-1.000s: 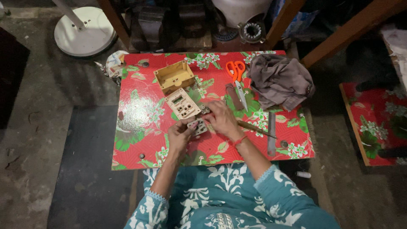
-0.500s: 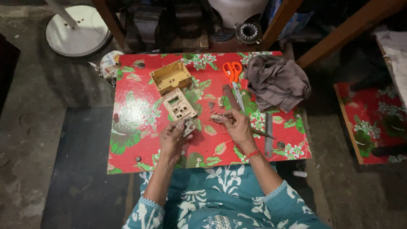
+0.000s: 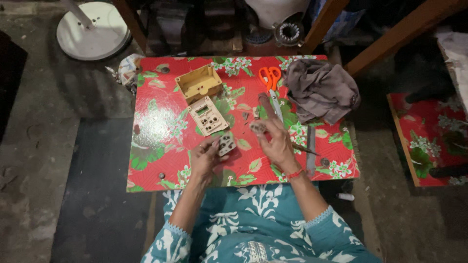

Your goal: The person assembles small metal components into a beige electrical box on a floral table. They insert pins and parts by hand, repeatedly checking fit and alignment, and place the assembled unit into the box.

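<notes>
Head view: a small grey switch part (image 3: 226, 144) was gripped in the closed left hand (image 3: 207, 158) above the counter (image 3: 151, 141). A smaller piece (image 3: 257, 127), possibly a fitting, was pinched in the right hand (image 3: 274, 143). Alignment was best checked before the pieces were pressed together.

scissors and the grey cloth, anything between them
Nothing: in the head view only bare red floral tabletop shows between the scissors and the cloth.

Glossy floral oilcloth table (image 3: 156, 141), matt beige plastic housing (image 3: 199, 84), crumpled grey cloth (image 3: 321, 90), orange plastic-handled scissors (image 3: 269, 78).
</notes>
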